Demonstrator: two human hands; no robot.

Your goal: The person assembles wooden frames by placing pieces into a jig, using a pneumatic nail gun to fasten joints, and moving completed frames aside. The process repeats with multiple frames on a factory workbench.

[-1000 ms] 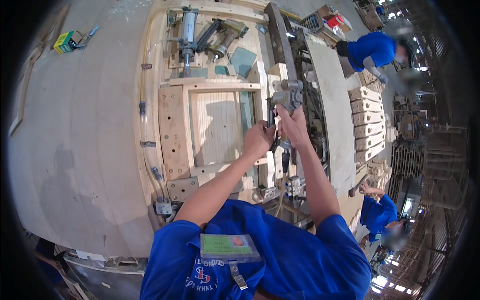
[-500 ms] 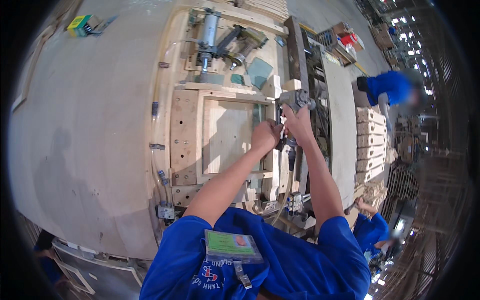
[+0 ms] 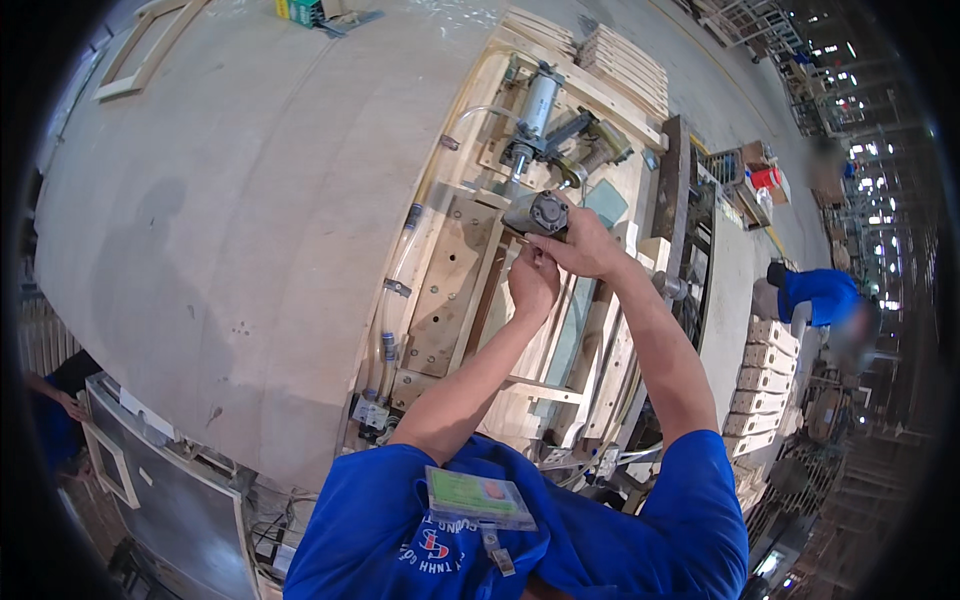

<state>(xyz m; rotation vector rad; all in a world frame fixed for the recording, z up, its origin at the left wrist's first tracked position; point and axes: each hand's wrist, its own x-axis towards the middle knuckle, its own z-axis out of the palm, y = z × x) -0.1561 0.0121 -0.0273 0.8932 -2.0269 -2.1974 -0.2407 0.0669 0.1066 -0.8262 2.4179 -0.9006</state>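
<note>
My right hand is closed around a grey power driver, its body partly hidden by the fingers. The tool lies over the far left corner of a pale wooden frame, which sits in a jig on the bench. Just below the tool, my left hand is closed with its fingertips pinched together beside my right fingers. Whatever the left fingers hold, if anything, is too small to make out. A drilled wooden block runs along the frame's left side.
Beyond the frame lie a silver air cylinder and a worn metal device. A dark metal beam borders the jig on the right. Stacked wooden parts stand near a co-worker in blue. A broad panel spreads to the left.
Both hands and the driver have moved from the frame's right side to its far left corner. The view has turned, so the bench appears tilted and further right.
</note>
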